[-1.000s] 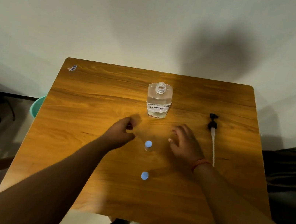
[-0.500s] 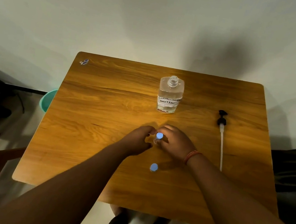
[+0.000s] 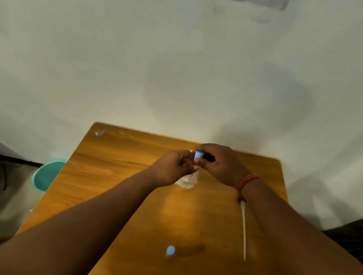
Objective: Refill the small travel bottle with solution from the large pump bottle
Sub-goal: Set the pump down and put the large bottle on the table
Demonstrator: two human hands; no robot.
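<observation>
My two hands meet above the wooden table (image 3: pixel 118 198), holding the small travel bottle (image 3: pixel 199 155) between them. Only its blue cap shows. The fingers of my right hand (image 3: pixel 221 165) pinch the cap, and my left hand (image 3: pixel 172 168) is closed around the hidden body below it. Behind my hands stands the large clear bottle (image 3: pixel 187 181); just its base shows and its top is hidden. Its removed pump, with a long white tube (image 3: pixel 244 229), lies on the table to the right, partly under my right wrist.
A second small blue-capped object (image 3: pixel 170 250) stands on the table's near middle. A teal bin (image 3: pixel 47 174) sits on the floor left of the table. A small sticker (image 3: pixel 99 133) marks the far left corner. A wall rises right behind the table.
Both hands closed on the small bottle and lifted it off the table, up in front of the large bottle. The view has tilted upward.
</observation>
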